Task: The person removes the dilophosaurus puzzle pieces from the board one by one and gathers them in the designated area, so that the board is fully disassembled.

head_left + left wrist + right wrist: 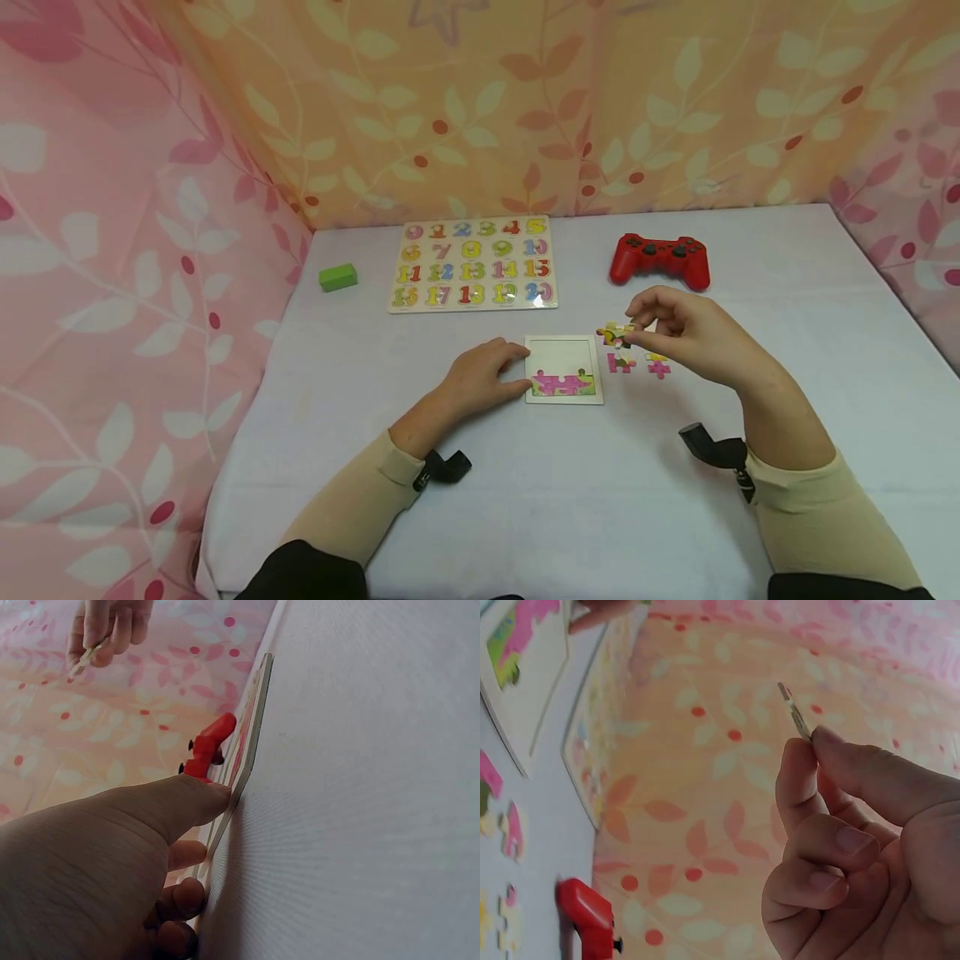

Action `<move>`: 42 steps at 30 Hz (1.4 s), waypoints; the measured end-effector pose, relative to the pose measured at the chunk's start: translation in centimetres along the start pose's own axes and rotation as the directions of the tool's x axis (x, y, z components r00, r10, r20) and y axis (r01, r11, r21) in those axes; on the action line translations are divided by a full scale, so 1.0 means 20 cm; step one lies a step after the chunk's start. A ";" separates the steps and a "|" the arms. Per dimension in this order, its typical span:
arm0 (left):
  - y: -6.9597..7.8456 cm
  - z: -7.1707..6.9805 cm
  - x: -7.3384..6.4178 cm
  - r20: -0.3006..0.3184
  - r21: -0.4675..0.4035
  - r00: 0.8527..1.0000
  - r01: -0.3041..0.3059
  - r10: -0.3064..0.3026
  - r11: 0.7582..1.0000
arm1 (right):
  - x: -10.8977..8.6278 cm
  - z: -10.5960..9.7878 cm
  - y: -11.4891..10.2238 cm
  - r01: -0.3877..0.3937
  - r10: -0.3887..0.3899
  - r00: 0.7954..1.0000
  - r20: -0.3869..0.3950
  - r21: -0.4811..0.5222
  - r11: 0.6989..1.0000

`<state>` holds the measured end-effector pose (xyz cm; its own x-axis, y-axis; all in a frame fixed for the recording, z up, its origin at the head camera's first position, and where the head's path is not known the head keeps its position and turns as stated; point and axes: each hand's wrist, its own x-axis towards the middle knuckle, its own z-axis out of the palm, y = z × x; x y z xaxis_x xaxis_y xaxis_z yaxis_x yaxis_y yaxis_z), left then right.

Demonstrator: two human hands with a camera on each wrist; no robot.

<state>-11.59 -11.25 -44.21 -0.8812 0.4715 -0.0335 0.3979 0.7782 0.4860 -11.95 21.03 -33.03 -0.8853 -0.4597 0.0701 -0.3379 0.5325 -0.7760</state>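
Left hand touches the part-filled jigsaw tray at its left rim, thumb and fingers apart. Right of tray: loose jigsaw pieces; right hand pinches another piece, thumb to forefinger. Light edge pinch, tray kept steady, seems wise. Beyond tray: number board; right of that, red game controller.

High head view, close wrist views

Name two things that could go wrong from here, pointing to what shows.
The right hand pinches a puzzle piece by one end above the table, so it might slip and fall. The left hand touches the frame at its left edge; a knock could shift it and perhaps unseat the fitted pieces.
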 end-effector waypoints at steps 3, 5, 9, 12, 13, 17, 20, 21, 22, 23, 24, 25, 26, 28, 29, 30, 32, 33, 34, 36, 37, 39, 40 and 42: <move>0.00 0.01 0.00 -0.003 -0.005 1.000 0.003 -0.003 1.000 | -0.02 -0.06 0.02 0.012 -0.012 1.000 -0.026 0.010 1.000; -0.01 0.01 0.00 -0.006 -0.008 1.000 0.003 -0.003 1.000 | -0.03 -0.10 0.04 -0.008 0.009 0.999 -0.039 0.018 1.000; -0.01 0.02 0.00 -0.007 -0.010 1.000 0.000 0.000 1.000 | -0.06 -0.18 0.09 -0.077 0.078 0.996 -0.049 0.022 0.997; -0.01 0.02 0.00 -0.005 -0.007 1.000 -0.003 0.003 1.000 | -0.09 -0.24 0.12 -0.134 0.135 0.989 -0.059 0.006 0.991; -0.01 0.01 0.00 -0.004 -0.005 1.000 -0.003 0.003 1.000 | -0.10 -0.26 0.12 -0.154 0.154 0.986 -0.061 0.000 0.988; -0.01 0.01 0.00 0.002 0.001 1.000 0.001 -0.001 1.000 | -0.13 -0.31 0.15 -0.224 0.223 0.974 -0.038 -0.026 0.974; -0.01 0.01 0.00 0.004 0.003 1.000 0.005 -0.005 1.000 | -0.14 -0.35 0.20 -0.242 0.244 0.970 0.021 -0.060 0.968; -0.01 0.01 0.00 0.004 0.005 1.000 0.005 -0.005 1.000 | -0.14 -0.36 0.22 -0.249 0.253 0.967 0.044 -0.071 0.966; -0.01 0.01 0.00 0.003 0.005 1.000 0.004 -0.005 1.000 | -0.14 -0.37 0.24 -0.256 0.261 0.963 0.069 -0.076 0.964; -0.01 0.01 0.00 0.002 0.006 1.000 0.004 -0.004 1.000 | -0.14 -0.38 0.26 -0.265 0.272 0.958 0.092 -0.077 0.961; -0.01 0.01 0.00 0.002 0.007 1.000 0.005 -0.005 1.000 | -0.14 -0.38 0.29 -0.277 0.284 0.952 0.115 -0.071 0.958; -0.02 0.01 0.00 0.001 0.008 1.000 0.004 -0.004 1.000 | -0.14 -0.38 0.32 -0.290 0.296 0.945 0.139 -0.064 0.955; -0.02 0.01 0.00 0.000 0.008 1.000 0.003 -0.003 1.000 | -0.13 -0.38 0.35 -0.304 0.308 0.937 0.164 -0.051 0.951; -0.02 0.02 0.00 -0.003 0.007 1.000 0.002 -0.002 1.000 | -0.11 -0.37 0.42 -0.337 0.332 0.920 0.208 -0.012 0.941; -0.02 0.02 0.00 -0.003 0.008 1.000 0.003 -0.003 1.000 | -0.10 -0.36 0.45 -0.356 0.345 0.910 0.228 0.005 0.935; -0.02 0.02 0.00 -0.004 0.006 1.000 0.004 -0.004 1.000 | -0.09 -0.35 0.48 -0.372 0.355 0.900 0.252 0.021 0.928; -0.02 0.02 0.00 -0.004 0.004 1.000 0.005 -0.005 1.000 | -0.07 -0.33 0.54 -0.405 0.377 0.879 0.293 0.036 0.914; -0.02 0.02 0.00 -0.003 0.004 1.000 0.006 -0.006 1.000 | -0.06 -0.33 0.56 -0.423 0.391 0.866 0.311 0.038 0.906; -0.02 0.02 0.00 -0.002 0.007 1.000 0.007 -0.007 1.000 | -0.06 -0.32 0.58 -0.437 0.403 0.855 0.327 0.035 0.899; -0.02 0.03 0.00 -0.001 0.004 1.000 0.006 -0.006 1.000 | -0.04 -0.30 0.61 -0.460 0.426 0.834 0.350 0.017 0.888; -0.02 0.02 0.00 -0.001 0.005 1.000 0.006 -0.006 1.000 | -0.04 -0.30 0.63 -0.465 0.433 0.828 0.355 0.006 0.885; -0.02 0.02 0.00 -0.002 0.005 1.000 0.004 -0.004 1.000 | -0.03 -0.29 0.64 -0.475 0.452 0.817 0.357 -0.029 0.880; -0.02 0.02 0.00 -0.003 0.005 1.000 0.004 -0.004 1.000 | -0.03 -0.28 0.64 -0.475 0.459 0.814 0.356 -0.047 0.879; -0.02 0.02 0.00 -0.002 0.009 1.000 0.005 -0.004 1.000 | -0.03 -0.27 0.64 -0.482 0.481 0.806 0.346 -0.087 0.872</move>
<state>-11.57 -11.34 -44.70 -0.8836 0.4670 -0.0336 0.3961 0.7838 0.4783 -17.49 31.89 -39.59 -0.7655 -0.3602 -0.5332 0.1048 0.7478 -0.6556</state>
